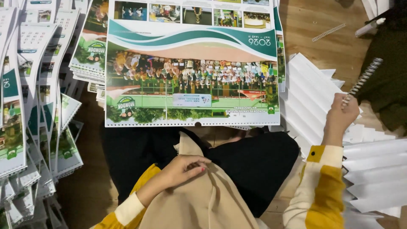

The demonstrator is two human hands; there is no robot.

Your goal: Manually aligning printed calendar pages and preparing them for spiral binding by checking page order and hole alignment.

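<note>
My right hand (341,113) is raised at the right and grips the lower end of a metal spiral binding wire (363,79), which slants up and to the right. My left hand (183,169) rests on beige cloth (199,199) in my lap, fingers curled, with nothing in it that I can see. In front of me lies a large printed calendar sheet (191,63) with green wave bands and a group photograph. A row of punched holes runs along its near edge.
Fanned stacks of printed calendar sheets (29,97) cover the left side. White folded sheets (373,169) are spread at the right on the wooden floor (322,17). A loose binding strip (328,32) lies at the top right, near a dark cloth (388,72).
</note>
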